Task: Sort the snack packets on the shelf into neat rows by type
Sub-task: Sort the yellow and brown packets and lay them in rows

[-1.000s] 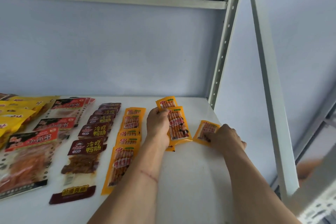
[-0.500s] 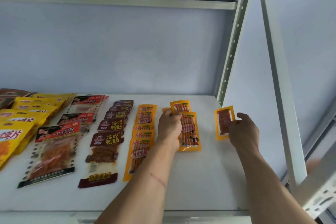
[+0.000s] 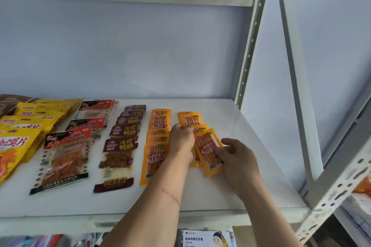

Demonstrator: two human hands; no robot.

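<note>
Now right hand pinched an orange packet, tilted, over the shelf. Just left of that grip, left hand curled on the packet row, fingers hidden.

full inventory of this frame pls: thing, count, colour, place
Small sausage packets: two rows, exact count unclear, orange, shelf centre.
Held packet: one, orange, front of the right-hand orange row.
Duck-intestine packets: about five, maroon, one overlapping row left of the orange ones.
Gluten-strip packets: at least three, red and black, further left.
Large packets: several, yellow, far left.
Shelf: one, white board, grey metal frame.
Boxed item: one, white label, shelf below.
Left hand: curled grip on the right-hand orange row.
Right hand: pinches the held packet.
</note>
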